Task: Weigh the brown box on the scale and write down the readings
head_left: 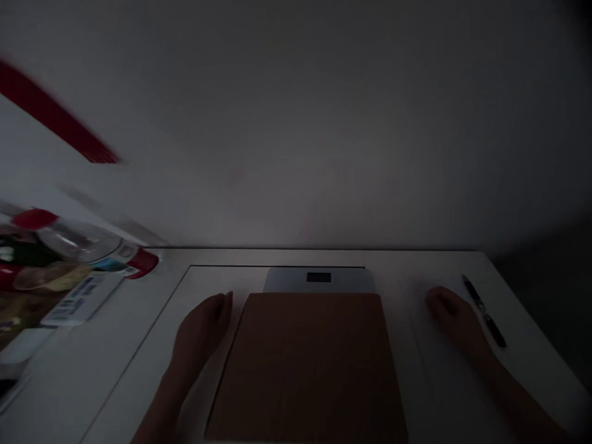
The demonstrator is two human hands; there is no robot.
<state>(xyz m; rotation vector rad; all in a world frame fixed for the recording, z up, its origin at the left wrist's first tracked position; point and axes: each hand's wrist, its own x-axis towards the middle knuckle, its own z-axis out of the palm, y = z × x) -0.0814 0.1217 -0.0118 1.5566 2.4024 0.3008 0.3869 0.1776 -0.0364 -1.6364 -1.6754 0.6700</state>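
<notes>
A flat-topped brown cardboard box (308,370) sits in front of me on a pale scale (287,280). Only the scale's far strip, with its small dark display (319,277), shows past the box. My left hand (203,324) rests on the table just left of the box, its fingers curled in and the thumb up; I see nothing in it. To the right, my right hand (451,311) lies loosely closed on the table, apart from the box, with nothing visible in it. Close beside it is a dark pen (484,311).
The white table (115,327) meets a plain wall (296,135) at its back edge. At the left stands a clear bottle (87,240) with a red cap, near a white labelled box (83,299) and other blurred items. A red strip (55,114) runs along the upper left.
</notes>
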